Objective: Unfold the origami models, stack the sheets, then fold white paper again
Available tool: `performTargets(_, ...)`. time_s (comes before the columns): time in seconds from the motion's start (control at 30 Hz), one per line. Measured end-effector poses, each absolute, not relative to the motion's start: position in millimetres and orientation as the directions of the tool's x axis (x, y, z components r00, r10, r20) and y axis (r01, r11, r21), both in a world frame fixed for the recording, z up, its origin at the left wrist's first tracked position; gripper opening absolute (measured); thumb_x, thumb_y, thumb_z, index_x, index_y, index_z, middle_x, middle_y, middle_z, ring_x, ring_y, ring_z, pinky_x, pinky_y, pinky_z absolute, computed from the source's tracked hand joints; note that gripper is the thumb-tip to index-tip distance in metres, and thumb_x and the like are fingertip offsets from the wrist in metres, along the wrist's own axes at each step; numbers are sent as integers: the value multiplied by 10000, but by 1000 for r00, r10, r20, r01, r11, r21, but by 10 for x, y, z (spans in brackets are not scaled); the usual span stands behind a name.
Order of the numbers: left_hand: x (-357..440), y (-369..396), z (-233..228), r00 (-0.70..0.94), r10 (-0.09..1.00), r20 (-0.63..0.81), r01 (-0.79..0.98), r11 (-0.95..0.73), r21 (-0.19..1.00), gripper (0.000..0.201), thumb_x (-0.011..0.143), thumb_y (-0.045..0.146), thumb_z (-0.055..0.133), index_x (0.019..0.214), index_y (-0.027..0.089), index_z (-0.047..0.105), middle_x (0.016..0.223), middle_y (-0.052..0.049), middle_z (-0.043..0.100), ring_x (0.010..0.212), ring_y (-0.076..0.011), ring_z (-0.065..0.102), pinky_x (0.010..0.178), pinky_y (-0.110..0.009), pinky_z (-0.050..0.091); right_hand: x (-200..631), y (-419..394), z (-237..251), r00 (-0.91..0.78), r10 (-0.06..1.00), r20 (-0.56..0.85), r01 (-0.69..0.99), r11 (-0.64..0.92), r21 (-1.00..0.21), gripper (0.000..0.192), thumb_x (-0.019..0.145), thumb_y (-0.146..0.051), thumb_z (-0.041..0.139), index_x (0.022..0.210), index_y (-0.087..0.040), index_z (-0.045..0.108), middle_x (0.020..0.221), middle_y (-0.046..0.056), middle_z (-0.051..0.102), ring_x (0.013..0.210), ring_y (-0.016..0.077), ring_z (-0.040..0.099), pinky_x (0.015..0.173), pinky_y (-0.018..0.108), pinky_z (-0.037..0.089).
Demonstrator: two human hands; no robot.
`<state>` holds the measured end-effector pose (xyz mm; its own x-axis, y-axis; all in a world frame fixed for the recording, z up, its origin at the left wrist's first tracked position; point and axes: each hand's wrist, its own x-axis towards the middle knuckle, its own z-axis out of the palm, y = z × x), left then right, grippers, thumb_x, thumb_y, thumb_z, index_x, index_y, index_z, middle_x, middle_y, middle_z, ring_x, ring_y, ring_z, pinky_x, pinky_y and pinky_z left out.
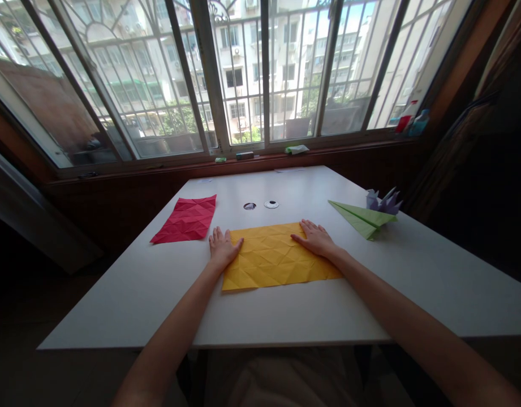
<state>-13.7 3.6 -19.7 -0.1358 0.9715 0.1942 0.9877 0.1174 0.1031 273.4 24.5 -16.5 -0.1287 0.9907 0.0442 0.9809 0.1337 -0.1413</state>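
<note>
A yellow sheet [277, 255] of creased paper lies flat on the white surface [413, 271], near the middle and toward the near edge. Its folds form a grid of triangles. The left hand [222, 249] rests palm down at the sheet's left edge, partly on the paper and partly on the surface; its fingers [218, 233] lie flat and close together, pointing far, with the thumb spread right onto the paper. The right hand [317, 238] rests palm down on the sheet's far right corner, fingers [308, 226] flat and slightly spread, gripping nothing. Both forearms reach in from the near edge.

To the left, apart from the yellow sheet, lies a red sheet [186, 219] with the same kind of creases, also flat. To the right, well apart from the right hand, sits a green paper plane [362, 217], its nose pointing left. Just behind it, touching or nearly so, is a purple folded figure [383, 201] with pointed tips.

Beyond the yellow sheet, two round holes [260, 205] are set in the surface side by side; what is inside them cannot be told.

On the far window sill [328, 151] lie a few small items, too small to identify, and bottles [410, 120] stand at its right end. Behind it, barred windows [260, 68] show apartment blocks.
</note>
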Motion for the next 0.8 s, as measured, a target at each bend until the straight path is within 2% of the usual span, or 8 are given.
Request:
performTargets(0.13, -135, 53, -200, -155, 978, 138, 982, 138, 131, 743, 791, 613, 289, 1329, 104, 342, 1432, -215, 204, 1341, -302, 137, 1064, -433, 152, 2742, 236, -158, -127, 991, 42, 982, 131, -137, 766, 811, -619, 205, 1381, -109, 234, 1455, 84, 228, 1339, 212, 175, 1082, 393, 126)
performTargets(0.33, -144, 70, -228, -177, 976, 128, 975, 157, 156, 773, 786, 622, 297, 1336, 80, 318, 1430, -219, 205, 1340, -304, 141, 1064, -436, 159, 2742, 245, -159, -125, 992, 31, 982, 128, -139, 755, 812, -619, 192, 1382, -126, 231, 1459, 83, 215, 1342, 213, 166, 1081, 391, 123)
performTargets(0.43, -160, 50, -225, -138, 960, 242, 985, 108, 132, 745, 786, 596, 345, 1335, 93, 320, 1433, -200, 215, 1339, -291, 156, 1059, -430, 183, 2736, 247, -152, -124, 992, 29, 982, 127, -139, 746, 815, -613, 189, 1382, -131, 229, 1460, 81, 213, 1343, 211, 164, 1082, 391, 121)
performTargets(0.53, -169, 21, -206, 1, 936, 353, 998, -23, 57, 560, 814, 527, 361, 1247, 186, 455, 1440, -126, 242, 1335, -253, 184, 1062, -408, 189, 2731, 247, -146, -123, 992, 26, 983, 125, -137, 742, 816, -610, 185, 1382, -132, 228, 1461, 80, 214, 1343, 209, 161, 1081, 392, 124)
performTargets(0.63, -157, 11, -198, -51, 951, 305, 997, 33, 63, 588, 807, 557, 343, 1205, 153, 498, 1418, -159, 281, 1324, -280, 211, 1054, -427, 200, 2731, 249, -154, -124, 992, 29, 982, 127, -137, 754, 813, -617, 192, 1379, -121, 234, 1459, 90, 215, 1342, 208, 164, 1081, 390, 128)
performTargets(0.8, -152, 34, -214, -161, 972, 174, 982, 140, 127, 767, 788, 622, 305, 1308, 62, 363, 1417, -219, 245, 1327, -310, 187, 1055, -439, 198, 2752, 258, -178, -130, 991, 41, 980, 134, -147, 757, 811, -619, 213, 1375, -114, 245, 1454, 97, 228, 1339, 209, 179, 1079, 399, 138)
